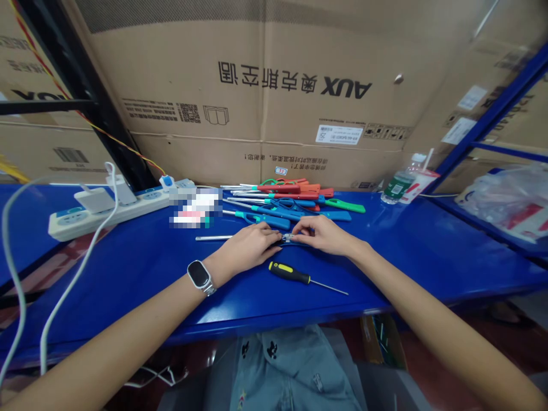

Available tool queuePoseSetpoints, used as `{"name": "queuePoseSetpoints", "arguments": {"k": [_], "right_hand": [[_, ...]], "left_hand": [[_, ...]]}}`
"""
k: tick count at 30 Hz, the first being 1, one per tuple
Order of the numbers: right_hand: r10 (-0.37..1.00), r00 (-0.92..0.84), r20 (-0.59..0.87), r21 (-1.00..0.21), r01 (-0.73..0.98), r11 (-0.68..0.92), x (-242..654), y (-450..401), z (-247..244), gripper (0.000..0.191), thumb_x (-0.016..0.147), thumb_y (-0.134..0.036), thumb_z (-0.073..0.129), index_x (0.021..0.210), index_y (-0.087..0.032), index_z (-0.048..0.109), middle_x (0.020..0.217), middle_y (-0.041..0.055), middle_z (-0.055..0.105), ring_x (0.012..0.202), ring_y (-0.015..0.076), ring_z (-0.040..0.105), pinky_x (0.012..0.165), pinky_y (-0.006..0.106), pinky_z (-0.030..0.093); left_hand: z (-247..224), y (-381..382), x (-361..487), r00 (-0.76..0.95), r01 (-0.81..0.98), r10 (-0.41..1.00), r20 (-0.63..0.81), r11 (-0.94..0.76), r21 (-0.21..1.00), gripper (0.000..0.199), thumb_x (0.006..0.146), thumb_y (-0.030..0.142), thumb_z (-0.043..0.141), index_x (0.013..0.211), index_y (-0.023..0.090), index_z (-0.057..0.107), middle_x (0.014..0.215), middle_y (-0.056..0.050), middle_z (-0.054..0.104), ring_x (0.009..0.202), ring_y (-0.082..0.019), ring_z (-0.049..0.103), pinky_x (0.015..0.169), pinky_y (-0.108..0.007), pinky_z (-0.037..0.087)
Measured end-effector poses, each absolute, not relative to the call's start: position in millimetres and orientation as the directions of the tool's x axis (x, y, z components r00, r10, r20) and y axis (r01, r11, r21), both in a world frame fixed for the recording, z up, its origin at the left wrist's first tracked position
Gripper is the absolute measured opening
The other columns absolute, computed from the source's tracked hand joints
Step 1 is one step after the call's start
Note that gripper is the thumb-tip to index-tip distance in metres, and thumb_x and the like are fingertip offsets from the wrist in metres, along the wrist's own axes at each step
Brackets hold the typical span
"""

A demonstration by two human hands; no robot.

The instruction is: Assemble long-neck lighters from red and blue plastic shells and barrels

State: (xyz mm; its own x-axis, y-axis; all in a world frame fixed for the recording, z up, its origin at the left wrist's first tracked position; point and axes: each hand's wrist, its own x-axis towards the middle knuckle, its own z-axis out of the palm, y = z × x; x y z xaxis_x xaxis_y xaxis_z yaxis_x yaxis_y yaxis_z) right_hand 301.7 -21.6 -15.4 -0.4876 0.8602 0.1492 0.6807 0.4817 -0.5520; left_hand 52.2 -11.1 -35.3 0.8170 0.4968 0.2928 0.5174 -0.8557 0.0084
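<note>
A long-necked lighter lies across the table, its metal tube [213,238] pointing left. My left hand [253,246] is closed over the lighter's body, which it mostly hides. My right hand [322,233] pinches at a small clear and metallic part [287,236] of the lighter between my fingertips; its exact kind is too small to tell. Close in front of both hands rests a black and yellow screwdriver [291,272], tip to the right. Just behind them is a pile of long-necked lighters [295,200] in red, orange, blue and green.
A white power strip [124,208] with plugs and cables stands at left, near a blurred-out patch [196,208]. At the back right are a water bottle [396,185] and a red-white cup [422,184]. A large cardboard box [265,125] backs the blue table [240,299].
</note>
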Motion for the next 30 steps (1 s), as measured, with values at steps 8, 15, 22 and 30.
{"name": "queuePoseSetpoints", "arguments": {"k": [8, 15, 22, 30], "right_hand": [[0.836, -0.485, 0.257, -0.503, 0.671, 0.544, 303.4, -21.7, -23.8, 0.017, 0.097, -0.033, 0.070, 0.097, -0.018, 0.075, 0.074, -0.0013, 0.059, 0.067, 0.0128, 0.052, 0.065, 0.027, 0.037], [0.827, -0.500, 0.256, -0.441, 0.701, 0.561, 303.1, -23.2, -23.6, 0.011, 0.096, -0.029, 0.071, 0.098, -0.018, 0.074, 0.077, -0.0010, 0.061, 0.066, 0.0116, 0.052, 0.065, 0.026, 0.037], [0.832, -0.489, 0.262, -0.407, 0.726, 0.555, 300.7, -25.6, -18.4, 0.010, 0.096, -0.027, 0.071, 0.097, -0.017, 0.074, 0.076, -0.0010, 0.061, 0.067, 0.0119, 0.053, 0.065, 0.025, 0.036], [0.829, -0.492, 0.266, -0.414, 0.719, 0.559, 301.8, -23.8, -21.1, 0.010, 0.095, -0.027, 0.072, 0.097, -0.017, 0.075, 0.076, -0.0005, 0.062, 0.067, 0.0123, 0.054, 0.065, 0.026, 0.037]], "left_hand": [[-38.0, -1.5, 58.9, 0.669, 0.538, 0.652, 0.356, -0.756, 0.373, 0.023, 0.097, 0.036, 0.067, 0.112, 0.019, 0.065, 0.116, -0.010, 0.071, 0.110, -0.027, 0.066, 0.092, -0.043, 0.056], [-44.1, 13.1, 65.9, 0.676, 0.441, 0.628, 0.385, -0.764, 0.471, 0.013, 0.091, 0.031, 0.074, 0.091, 0.020, 0.067, 0.117, -0.009, 0.065, 0.113, -0.027, 0.062, 0.101, -0.048, 0.052], [-43.0, 12.2, 63.3, 0.686, 0.440, 0.630, 0.364, -0.758, 0.482, 0.014, 0.093, 0.033, 0.070, 0.097, 0.020, 0.066, 0.111, -0.008, 0.067, 0.109, -0.028, 0.063, 0.098, -0.047, 0.052], [-37.2, 10.3, 57.6, 0.685, 0.364, 0.551, 0.476, -0.825, 0.431, 0.007, 0.099, 0.027, 0.064, 0.102, 0.022, 0.066, 0.115, -0.006, 0.067, 0.111, -0.024, 0.062, 0.099, -0.045, 0.052]]}}
